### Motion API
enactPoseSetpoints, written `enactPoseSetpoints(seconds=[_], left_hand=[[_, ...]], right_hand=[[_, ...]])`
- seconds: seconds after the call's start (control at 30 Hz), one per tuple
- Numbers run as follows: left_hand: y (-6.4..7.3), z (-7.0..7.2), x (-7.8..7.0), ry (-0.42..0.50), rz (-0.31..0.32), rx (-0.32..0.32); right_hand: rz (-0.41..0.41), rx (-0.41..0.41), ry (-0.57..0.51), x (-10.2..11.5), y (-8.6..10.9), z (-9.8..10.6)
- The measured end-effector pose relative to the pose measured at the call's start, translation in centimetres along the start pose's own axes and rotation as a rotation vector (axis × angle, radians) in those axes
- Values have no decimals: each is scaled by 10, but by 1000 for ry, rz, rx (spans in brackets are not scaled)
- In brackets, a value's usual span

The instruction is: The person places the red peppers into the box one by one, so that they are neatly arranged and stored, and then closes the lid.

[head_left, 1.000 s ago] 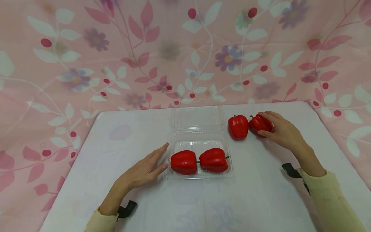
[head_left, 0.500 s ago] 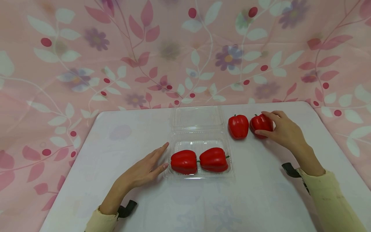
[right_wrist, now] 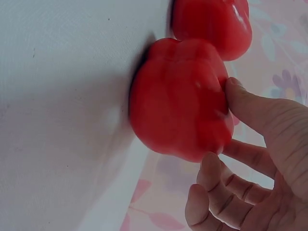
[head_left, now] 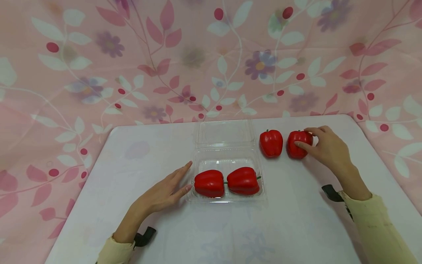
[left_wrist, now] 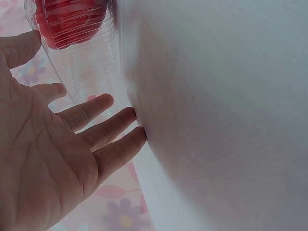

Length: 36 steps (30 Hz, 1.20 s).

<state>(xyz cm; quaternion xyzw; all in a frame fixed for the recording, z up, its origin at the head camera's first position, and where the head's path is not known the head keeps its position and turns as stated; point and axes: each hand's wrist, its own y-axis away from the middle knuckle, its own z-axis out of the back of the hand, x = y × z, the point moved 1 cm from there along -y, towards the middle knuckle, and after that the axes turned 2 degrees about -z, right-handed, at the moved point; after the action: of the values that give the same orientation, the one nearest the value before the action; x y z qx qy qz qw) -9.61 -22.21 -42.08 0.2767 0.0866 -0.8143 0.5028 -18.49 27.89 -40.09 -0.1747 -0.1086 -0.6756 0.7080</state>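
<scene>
right hand (head_left: 330, 149): thumb and finger pinching outer pepper (head_left: 295, 151), back right of box (head_left: 214, 162) | left hand (head_left: 163, 195): fingers extended, just left of box | two peppers (head_left: 243, 181) inside box | inner pepper (head_left: 271, 143) between box and outer pepper

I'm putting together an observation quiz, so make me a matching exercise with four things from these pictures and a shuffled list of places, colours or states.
Things:
1. Left hand
2. Right hand
3. Lid
4. Backdrop

Descriptions:
A. Pink with flowers
B. Thumb on the rightmost pepper
C. Clear, lying open
D. Beside the container, fingers extended

Pairs: 1-D, 2-B, 3-C, 4-A
</scene>
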Motion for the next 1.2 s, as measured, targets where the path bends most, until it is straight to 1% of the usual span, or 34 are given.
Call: enactPoseSetpoints(seconds=[0.13,0.33,0.47,0.73,1.2], left_hand=[[0,0,0,0,0,-1],[0,-1,1,4,3,-2],[0,-1,2,1,2,-2],[0,-1,2,-2,-1,-2],[1,0,0,6,6,3]], right_hand=[[-12,-11,-10,-2,0,1],[-35,-2,-30,-2,1,2],[-31,7,-31,-2,2,3],[20,65,5,-4,4,7],[37,188,41,-4,8,15]])
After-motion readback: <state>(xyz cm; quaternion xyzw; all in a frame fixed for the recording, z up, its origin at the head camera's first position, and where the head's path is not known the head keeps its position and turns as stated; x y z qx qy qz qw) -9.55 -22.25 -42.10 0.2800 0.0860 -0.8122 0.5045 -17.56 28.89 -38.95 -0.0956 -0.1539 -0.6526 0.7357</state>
